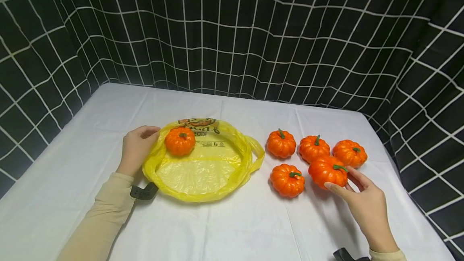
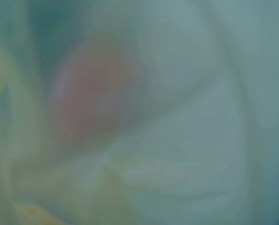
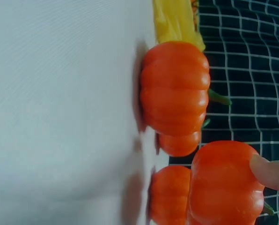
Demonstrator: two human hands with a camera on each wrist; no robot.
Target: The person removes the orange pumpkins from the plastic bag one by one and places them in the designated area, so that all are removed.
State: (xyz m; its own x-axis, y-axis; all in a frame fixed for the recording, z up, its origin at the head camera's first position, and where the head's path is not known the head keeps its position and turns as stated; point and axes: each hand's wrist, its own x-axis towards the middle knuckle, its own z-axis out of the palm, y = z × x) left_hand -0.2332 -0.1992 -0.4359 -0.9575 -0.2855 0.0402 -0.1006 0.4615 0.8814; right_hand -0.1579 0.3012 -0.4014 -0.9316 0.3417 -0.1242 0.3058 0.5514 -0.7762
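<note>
In the head view my right hand [image 1: 366,204] pinches a small orange pumpkin [image 1: 327,171] with a green stem, thumb at its front and fingers behind. A shadow lies on the cloth below it. The right wrist view shows the held pumpkin [image 3: 226,183] with a fingertip [image 3: 266,171] on its side. My left hand [image 1: 137,148] grips the left rim of a yellow plastic bag [image 1: 203,176], spread open on the table. One pumpkin [image 1: 180,141] sits inside the bag at its back left. The left wrist view is blurred, with a dull reddish shape [image 2: 95,89] behind film.
Several more pumpkins stand right of the bag: a near one [image 1: 287,180], a back-left one [image 1: 281,143], a back-middle one [image 1: 313,148] and a back-right one [image 1: 349,153]. A bag handle [image 1: 256,150] juts right. White cloth [image 1: 246,228] covers the table; black gridded curtains [image 1: 232,35] surround it.
</note>
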